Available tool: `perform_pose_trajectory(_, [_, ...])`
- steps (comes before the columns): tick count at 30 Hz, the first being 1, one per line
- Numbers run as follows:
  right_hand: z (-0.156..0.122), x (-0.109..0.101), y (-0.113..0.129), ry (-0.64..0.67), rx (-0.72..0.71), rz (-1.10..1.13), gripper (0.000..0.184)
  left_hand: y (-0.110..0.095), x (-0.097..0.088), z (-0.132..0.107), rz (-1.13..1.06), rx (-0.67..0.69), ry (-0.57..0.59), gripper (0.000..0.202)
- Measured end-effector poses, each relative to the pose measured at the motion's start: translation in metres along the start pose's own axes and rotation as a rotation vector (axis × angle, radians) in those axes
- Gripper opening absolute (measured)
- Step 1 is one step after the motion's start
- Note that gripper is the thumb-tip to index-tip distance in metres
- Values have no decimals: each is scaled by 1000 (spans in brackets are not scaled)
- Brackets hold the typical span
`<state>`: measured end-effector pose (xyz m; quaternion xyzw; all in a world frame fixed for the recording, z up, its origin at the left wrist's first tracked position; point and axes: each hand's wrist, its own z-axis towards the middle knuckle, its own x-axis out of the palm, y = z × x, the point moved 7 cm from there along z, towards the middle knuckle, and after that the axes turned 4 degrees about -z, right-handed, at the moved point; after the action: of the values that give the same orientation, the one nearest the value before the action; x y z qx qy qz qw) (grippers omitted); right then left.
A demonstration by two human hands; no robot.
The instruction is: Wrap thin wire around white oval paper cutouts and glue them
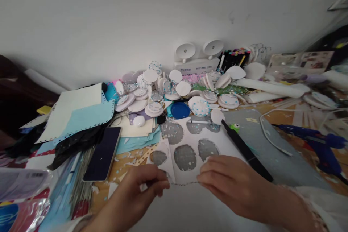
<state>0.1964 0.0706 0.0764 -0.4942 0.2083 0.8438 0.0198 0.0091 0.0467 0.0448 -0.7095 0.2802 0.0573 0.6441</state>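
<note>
Hands [231, 183], thin strand [186, 184], cluttered table [282, 117], pale wall [130, 18]

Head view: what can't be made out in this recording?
Strand: head view, ends hidden by the fingers of the left hand and right hand.
Light: head view, its small print is too small to read.
Packet: head view, cut off by the left edge.
Glue gun: head view, its markings are blurred.
</note>
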Motion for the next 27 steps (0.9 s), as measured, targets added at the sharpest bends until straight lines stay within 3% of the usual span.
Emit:
perform_pose_trajectory(2, [0,9,-14,150,208,223,14,-21,-7,-9,246,315,-159,17])
perform_pose_trajectory(4, [-3,19,-23,307,392,394,8,-38,-4,-21,461,566,-222,21])
perform_pose_trajectory(7, [-7,31,-29,455,567,529,8,-48,4,-32,704,752,-222,26])
perform_pose_trajectory(10, [-6,37,-34,460,615,551,6,-51,7,-33,837,817,-205,30])
perform_pose_trajectory(17, [-6,34,-39,373,670,592,6,-51,5,-32,953,814,-333,26])
perform_pose_trajectory(27, [-3,32,-38,291,694,533,11,-46,2,-35,921,824,-398,24])
